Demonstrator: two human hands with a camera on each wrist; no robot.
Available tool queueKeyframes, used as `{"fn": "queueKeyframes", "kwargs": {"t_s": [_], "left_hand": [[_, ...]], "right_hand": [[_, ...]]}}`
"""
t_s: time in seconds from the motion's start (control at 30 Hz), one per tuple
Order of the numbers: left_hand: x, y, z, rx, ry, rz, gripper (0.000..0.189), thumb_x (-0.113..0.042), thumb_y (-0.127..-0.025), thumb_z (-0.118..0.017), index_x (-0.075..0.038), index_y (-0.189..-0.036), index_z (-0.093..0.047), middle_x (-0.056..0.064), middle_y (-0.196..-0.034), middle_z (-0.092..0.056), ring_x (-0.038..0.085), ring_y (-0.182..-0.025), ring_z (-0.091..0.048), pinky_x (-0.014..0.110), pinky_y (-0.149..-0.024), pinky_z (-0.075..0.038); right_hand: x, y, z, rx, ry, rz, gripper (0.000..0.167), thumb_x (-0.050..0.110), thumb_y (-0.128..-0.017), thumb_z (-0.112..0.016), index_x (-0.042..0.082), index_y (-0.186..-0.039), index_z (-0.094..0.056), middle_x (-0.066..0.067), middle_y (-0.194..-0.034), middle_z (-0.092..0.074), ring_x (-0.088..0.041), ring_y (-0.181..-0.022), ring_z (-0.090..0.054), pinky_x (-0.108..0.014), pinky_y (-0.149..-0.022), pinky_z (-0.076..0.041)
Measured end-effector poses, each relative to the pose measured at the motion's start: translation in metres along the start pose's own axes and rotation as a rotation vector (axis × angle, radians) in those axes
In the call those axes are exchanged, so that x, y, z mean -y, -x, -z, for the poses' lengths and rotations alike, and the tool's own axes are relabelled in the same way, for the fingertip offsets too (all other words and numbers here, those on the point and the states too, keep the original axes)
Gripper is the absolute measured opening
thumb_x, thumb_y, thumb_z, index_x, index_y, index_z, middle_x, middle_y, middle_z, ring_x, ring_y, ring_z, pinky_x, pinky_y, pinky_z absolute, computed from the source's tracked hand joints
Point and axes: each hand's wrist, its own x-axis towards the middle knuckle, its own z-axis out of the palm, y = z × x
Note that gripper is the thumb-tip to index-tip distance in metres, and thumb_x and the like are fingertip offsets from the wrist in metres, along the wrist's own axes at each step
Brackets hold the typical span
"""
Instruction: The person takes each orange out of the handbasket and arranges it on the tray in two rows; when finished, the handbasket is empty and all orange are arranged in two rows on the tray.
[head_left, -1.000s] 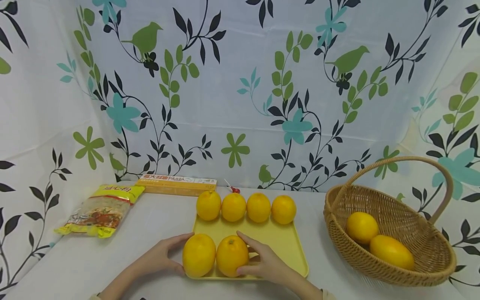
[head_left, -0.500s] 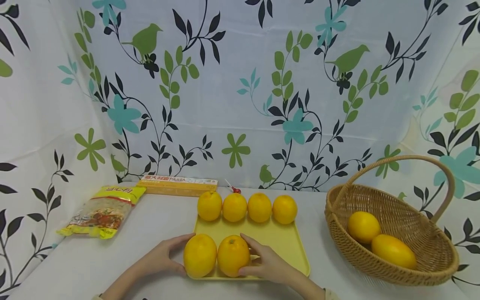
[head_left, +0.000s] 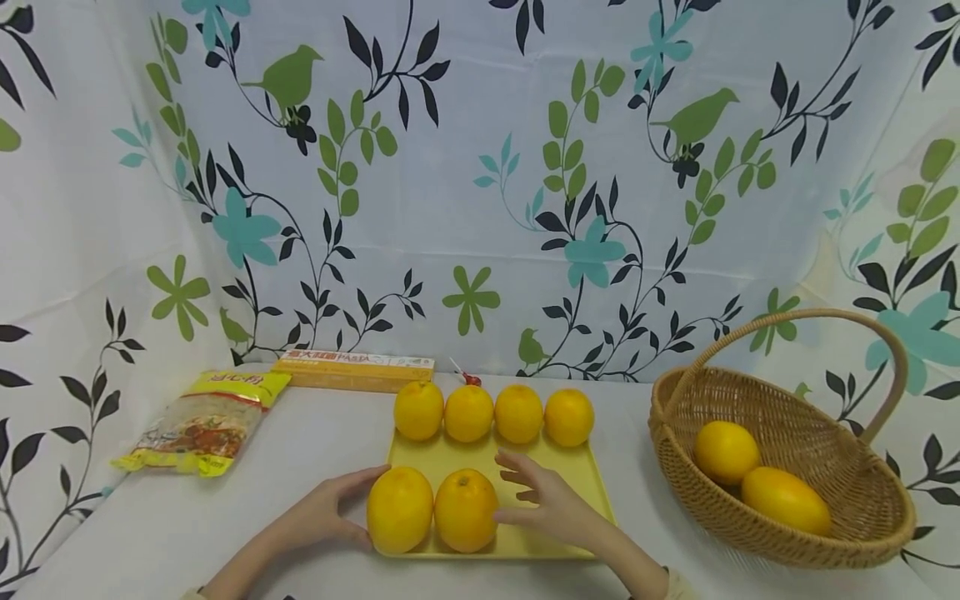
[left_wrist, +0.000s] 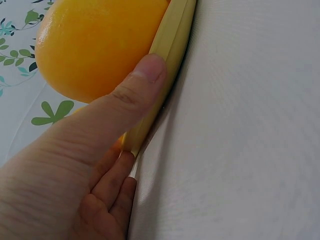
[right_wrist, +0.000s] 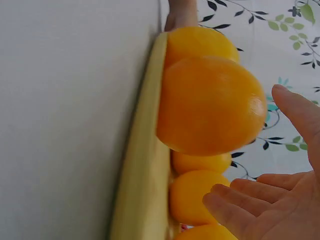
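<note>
Two large oranges sit side by side at the front of a yellow tray [head_left: 551,546]. Beside the left orange [head_left: 401,509], my left hand [head_left: 330,512] has its relaxed fingers and thumb spread in a curve; in the left wrist view the thumb [left_wrist: 125,95] lies over the tray's rim and the fingertips meet its side. My right hand [head_left: 551,504] is spread just right of the right orange [head_left: 466,510], holding nothing. In the right wrist view a gap shows between its fingers and that orange [right_wrist: 212,105]. Several smaller oranges [head_left: 468,413] line the tray's far edge.
On the right, a wicker basket [head_left: 862,525] with a tall handle holds an orange [head_left: 726,453] and a longer yellow fruit [head_left: 785,500]. At the back left lie a yellow food packet [head_left: 206,421] and a pasta box [head_left: 352,372]. Patterned cloth [head_left: 480,208] hangs behind.
My right hand has let go of the right orange and drawn back to the right, its fingers spreading. The left hand and the oranges have stayed put.
</note>
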Motion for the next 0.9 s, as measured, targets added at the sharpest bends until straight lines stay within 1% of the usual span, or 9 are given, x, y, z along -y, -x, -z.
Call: {"fn": "queueKeyframes", "kwargs": {"t_s": [0.1, 0.23, 0.27, 0.37, 0.43, 0.63, 0.77, 0.83, 0.9], "left_hand": [[0.001, 0.0, -0.001, -0.002, -0.002, 0.002, 0.08, -0.025, -0.067, -0.078, -0.007, -0.134, -0.04, 0.008, -0.135, -0.041, 0.033, -0.124, -0.031, 0.057, -0.099, -0.02], [0.003, -0.001, -0.002, -0.01, -0.019, -0.002, 0.08, -0.027, -0.067, -0.078, -0.007, -0.134, -0.04, 0.007, -0.135, -0.041, 0.033, -0.124, -0.031, 0.057, -0.1, -0.02], [0.004, -0.001, -0.003, -0.012, -0.025, -0.005, 0.08, -0.028, -0.066, -0.078, -0.008, -0.134, -0.04, 0.007, -0.135, -0.041, 0.033, -0.124, -0.031, 0.056, -0.1, -0.021], [0.004, 0.0, -0.003, -0.017, -0.028, -0.015, 0.08, -0.027, -0.066, -0.078, -0.007, -0.134, -0.04, 0.009, -0.135, -0.041, 0.034, -0.123, -0.031, 0.057, -0.099, -0.021], [0.003, 0.0, -0.002, -0.019, -0.028, -0.021, 0.081, -0.026, -0.066, -0.078, -0.007, -0.134, -0.04, 0.009, -0.135, -0.041, 0.035, -0.123, -0.031, 0.058, -0.099, -0.021], [0.004, 0.002, -0.003, -0.013, -0.037, -0.023, 0.079, -0.028, -0.067, -0.078, -0.008, -0.134, -0.041, 0.007, -0.133, -0.043, 0.033, -0.122, -0.034, 0.056, -0.098, -0.024], [0.004, 0.001, -0.002, -0.025, -0.057, -0.042, 0.079, -0.029, -0.066, -0.078, -0.009, -0.133, -0.041, 0.007, -0.133, -0.043, 0.032, -0.121, -0.035, 0.055, -0.098, -0.025], [0.005, 0.001, -0.001, -0.021, -0.059, -0.047, 0.079, -0.028, -0.067, -0.078, -0.009, -0.133, -0.041, 0.006, -0.133, -0.043, 0.031, -0.121, -0.035, 0.055, -0.098, -0.025], [0.005, 0.001, 0.0, -0.02, -0.066, -0.052, 0.078, -0.029, -0.067, -0.077, -0.009, -0.134, -0.041, 0.005, -0.133, -0.043, 0.029, -0.121, -0.036, 0.055, -0.098, -0.025]], "right_hand": [[0.007, 0.004, 0.009, -0.024, -0.015, 0.02, 0.066, 0.019, -0.082, -0.067, -0.001, -0.134, -0.032, -0.023, -0.132, -0.038, -0.034, -0.116, -0.042, -0.043, -0.09, -0.042], [0.01, 0.01, 0.02, -0.063, 0.0, 0.026, 0.066, 0.021, -0.081, -0.067, -0.003, -0.132, -0.033, -0.021, -0.132, -0.039, -0.034, -0.117, -0.041, -0.041, -0.091, -0.042], [0.007, 0.011, 0.023, -0.072, 0.011, 0.035, 0.066, 0.022, -0.081, -0.067, -0.003, -0.132, -0.033, -0.02, -0.132, -0.039, -0.034, -0.117, -0.041, -0.04, -0.091, -0.042], [0.01, 0.018, 0.034, -0.095, 0.055, 0.035, 0.066, 0.023, -0.081, -0.067, 0.0, -0.133, -0.034, -0.019, -0.132, -0.04, -0.032, -0.117, -0.04, -0.038, -0.092, -0.042], [0.014, 0.022, 0.044, -0.098, 0.085, 0.062, 0.065, 0.021, -0.081, -0.067, -0.001, -0.133, -0.034, -0.02, -0.131, -0.041, -0.033, -0.117, -0.041, -0.038, -0.091, -0.042], [0.034, 0.041, 0.082, -0.114, 0.189, 0.116, 0.063, 0.017, -0.08, -0.067, -0.006, -0.13, -0.036, -0.021, -0.127, -0.044, -0.033, -0.114, -0.044, -0.035, -0.09, -0.043], [0.047, 0.056, 0.11, -0.192, 0.29, 0.14, 0.061, 0.016, -0.08, -0.068, -0.006, -0.129, -0.039, -0.022, -0.124, -0.048, -0.034, -0.111, -0.047, -0.035, -0.086, -0.045], [0.054, 0.063, 0.124, -0.238, 0.343, 0.13, 0.058, 0.015, -0.08, -0.067, -0.005, -0.128, -0.041, -0.021, -0.123, -0.049, -0.032, -0.109, -0.049, -0.035, -0.085, -0.046], [0.058, 0.07, 0.138, -0.275, 0.372, 0.108, 0.054, 0.013, -0.081, -0.066, -0.003, -0.127, -0.043, -0.02, -0.122, -0.05, -0.026, -0.107, -0.051, -0.033, -0.084, -0.047]]}}
